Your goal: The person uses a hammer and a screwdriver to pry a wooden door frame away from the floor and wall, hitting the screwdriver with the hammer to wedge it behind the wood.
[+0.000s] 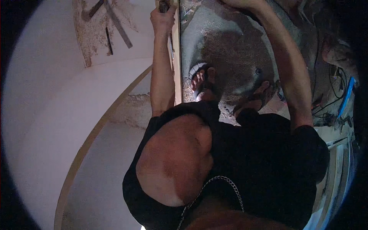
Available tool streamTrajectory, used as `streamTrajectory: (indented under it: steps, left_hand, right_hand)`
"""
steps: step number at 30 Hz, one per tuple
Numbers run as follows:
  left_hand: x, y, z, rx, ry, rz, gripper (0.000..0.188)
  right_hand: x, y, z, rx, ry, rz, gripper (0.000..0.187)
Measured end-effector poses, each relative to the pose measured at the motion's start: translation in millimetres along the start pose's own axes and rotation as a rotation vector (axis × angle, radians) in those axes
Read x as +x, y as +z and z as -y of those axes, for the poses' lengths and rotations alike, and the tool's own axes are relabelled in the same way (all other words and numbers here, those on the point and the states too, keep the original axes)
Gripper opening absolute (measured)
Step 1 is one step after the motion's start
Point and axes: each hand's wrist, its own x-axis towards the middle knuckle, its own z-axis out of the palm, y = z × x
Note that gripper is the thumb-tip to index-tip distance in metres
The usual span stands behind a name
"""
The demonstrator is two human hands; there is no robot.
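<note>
My left hand [162,20] is at the top edge of the view, on the long pale wooden strip [176,53] beside the white surface. Its fingers are wrapped round a dark, round-ended handle [164,6]; the rest of that object is cut off or hidden. My right hand [240,3] reaches in at the top, right of the strip. Only its back and wrist show, and its fingers are out of the picture. Left of my left hand, a flat grey bar [118,25], a thin dark rod [109,41] and a dark angled piece [92,10] lie amid brown dust.
The white surface [46,88] spreads along the left, with a brown wooden edge [89,143]. My sandalled feet stand on the dusty floor [226,50]. At the right are dark cables [331,103], a blue strip [346,96] and pale boards [337,161].
</note>
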Motion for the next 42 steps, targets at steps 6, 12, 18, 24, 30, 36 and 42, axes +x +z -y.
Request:
streamTrajectory:
  steps: [6, 12, 18, 24, 30, 36, 42]
  left_hand:
    - [-5, 4, -14, 0.091, -0.006, 0.030, 0.037]
    - [-3, -6, -2, -0.012, -0.018, 0.035, 0.036]
    - [-6, 5, -17, 0.040, 0.036, 0.045, 0.038]
    - [-13, 8, -21, 0.092, -0.031, 0.019, 0.035]
    - [-11, -2, -11, 0.080, -0.056, 0.012, 0.036]
    - [-12, -2, -17, 0.050, -0.020, 0.045, 0.036]
    - [-19, -2, -7, 0.076, -0.034, 0.014, 0.039]
  right_hand:
    - [7, 9, -12, -0.069, -0.029, -0.064, 0.050]
    - [-1, 5, 8, 0.046, -0.031, -0.165, 0.048]
    - [5, -4, -8, -0.056, -0.094, -0.092, 0.048]
    - [-1, 5, -4, -0.040, -0.112, -0.101, 0.049]
    - [0, 15, -6, 0.130, 0.080, -0.082, 0.049]
    - [-6, 14, 2, 0.076, 0.065, -0.135, 0.046]
    - [-6, 42, -31, -0.082, -0.279, -0.223, 0.044]
